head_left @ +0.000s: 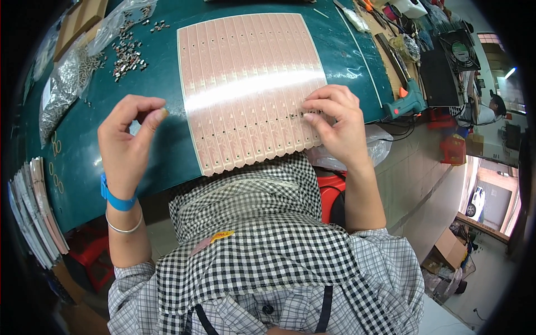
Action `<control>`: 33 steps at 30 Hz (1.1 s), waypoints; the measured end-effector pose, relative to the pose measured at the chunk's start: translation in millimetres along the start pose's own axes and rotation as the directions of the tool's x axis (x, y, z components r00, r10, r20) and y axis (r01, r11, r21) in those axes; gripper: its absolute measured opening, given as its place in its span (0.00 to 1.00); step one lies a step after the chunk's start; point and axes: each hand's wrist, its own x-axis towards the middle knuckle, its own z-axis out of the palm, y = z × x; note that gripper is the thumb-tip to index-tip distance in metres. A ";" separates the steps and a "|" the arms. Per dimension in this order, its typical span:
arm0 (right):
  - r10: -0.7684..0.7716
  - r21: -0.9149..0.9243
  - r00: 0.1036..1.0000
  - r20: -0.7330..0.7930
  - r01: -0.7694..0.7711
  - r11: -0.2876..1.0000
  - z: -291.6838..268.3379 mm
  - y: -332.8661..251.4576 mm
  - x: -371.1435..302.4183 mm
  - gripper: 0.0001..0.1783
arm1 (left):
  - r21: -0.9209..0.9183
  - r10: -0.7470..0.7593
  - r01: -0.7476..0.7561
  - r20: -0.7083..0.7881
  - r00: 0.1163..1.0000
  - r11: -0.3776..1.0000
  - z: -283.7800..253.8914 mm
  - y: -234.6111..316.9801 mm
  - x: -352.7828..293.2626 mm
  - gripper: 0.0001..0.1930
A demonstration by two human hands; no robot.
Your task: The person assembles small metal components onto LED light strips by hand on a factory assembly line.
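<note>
A pale pink circuit board panel (245,114) of long narrow strips lies on the green table, its scalloped edge toward me. A row of small dark holes crosses its near half, and several small dark parts (295,116) sit along the right end of that row. My right hand (340,125) is over this end, its thumb and forefinger close together at the row; whatever lies between the fingertips is too small to name. Left of the panel, my left hand (125,139) is raised above the table. Its thumb and forefinger pinch together, and what they hold cannot be made out.
Small metal parts (128,56) are heaped at the far left beside a clear plastic bag (61,95) of similar pieces. Rubber bands (56,167) and a stack of boards (36,209) are at the left edge. A green glue gun (405,103) lies at the right, near tools.
</note>
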 end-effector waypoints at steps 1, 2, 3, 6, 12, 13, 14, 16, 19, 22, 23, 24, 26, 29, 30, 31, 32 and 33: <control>0.013 0.012 1.000 -0.011 -0.013 1.000 2.8 -2.3 -0.3 0.08 | -0.008 0.017 -0.017 0.013 1.000 1.000 3.7 4.0 -2.7 0.05; 0.013 0.013 1.000 -0.012 -0.013 1.000 3.7 -2.0 -0.6 0.08 | -0.017 0.033 -0.032 0.026 0.999 0.999 7.9 7.7 -4.8 0.05; -0.009 -0.022 1.000 -0.025 0.008 1.000 5.7 -1.3 -0.4 0.08 | -0.036 0.045 -0.044 0.028 0.999 0.998 11.8 11.0 -6.2 0.06; -0.032 -0.075 0.998 -0.049 0.028 0.997 12.7 2.2 -1.0 0.08 | -0.031 0.058 -0.056 0.066 0.996 0.998 18.3 15.1 -10.0 0.06; -0.032 -0.083 0.998 -0.052 0.028 0.996 10.6 -6.2 0.2 0.07 | -0.031 0.051 -0.048 0.098 0.994 0.998 24.0 21.5 -12.6 0.06; -0.009 -0.046 0.999 -0.041 0.007 0.999 9.5 -9.0 0.9 0.07 | -0.024 0.051 -0.049 0.107 0.993 0.999 24.2 21.8 -12.8 0.06; -0.009 -0.044 0.999 -0.041 0.007 0.999 10.2 -10.8 2.8 0.07 | -0.023 0.050 -0.048 0.107 0.993 0.999 24.5 21.7 -12.5 0.06; -0.041 -0.005 0.998 -0.048 0.041 0.999 13.2 -15.3 5.0 0.07 | -0.019 0.060 -0.058 0.112 0.992 0.998 24.1 22.7 -13.1 0.06; -0.057 -0.023 0.994 -0.092 0.055 0.998 25.2 -6.1 2.9 0.05 | -0.024 0.050 -0.048 0.112 0.992 0.999 25.6 23.3 -14.5 0.06; -0.001 -0.063 0.996 -0.088 -0.005 0.998 25.7 -9.8 3.0 0.04 | -0.024 0.055 -0.053 0.116 0.992 0.998 26.3 25.9 -15.8 0.06; -0.001 -0.060 0.996 -0.086 -0.005 0.998 25.8 -12.1 2.3 0.04 | -0.022 0.052 -0.050 0.115 0.992 0.999 26.2 26.4 -17.2 0.06; 0.007 -0.088 0.996 -0.087 -0.015 0.996 25.1 -14.4 2.2 0.04 | -0.039 0.056 -0.052 0.118 0.991 0.998 26.5 26.7 -17.3 0.06; 0.015 -0.118 0.996 -0.090 -0.026 0.993 24.6 -16.2 -0.3 0.04 | -0.058 0.062 -0.055 0.121 0.991 0.997 28.2 27.9 -18.5 0.06; 0.057 -0.072 0.996 -0.072 -0.062 0.995 22.9 -13.0 -2.9 0.06 | -0.101 0.048 -0.035 0.126 0.991 0.994 32.2 30.5 -22.9 0.08; 0.078 -0.001 0.996 -0.050 -0.078 0.997 19.4 -13.5 -1.9 0.08 | -0.130 0.044 -0.026 0.138 0.989 0.991 33.6 30.2 -24.8 0.08; 0.097 0.070 0.995 -0.025 -0.095 0.993 16.1 -14.3 -0.6 0.09 | -0.159 0.041 -0.016 0.150 0.988 0.987 35.3 30.2 -26.7 0.08; 0.096 0.072 0.995 -0.024 -0.094 0.993 13.5 -15.7 -0.1 0.09 | -0.157 0.038 -0.015 0.150 0.988 0.988 37.8 30.8 -28.6 0.08; 0.087 0.092 0.993 -0.077 -0.080 0.993 10.7 -18.1 -0.2 0.10 | -0.260 -0.012 0.055 0.164 0.986 0.964 40.6 32.4 -30.7 0.08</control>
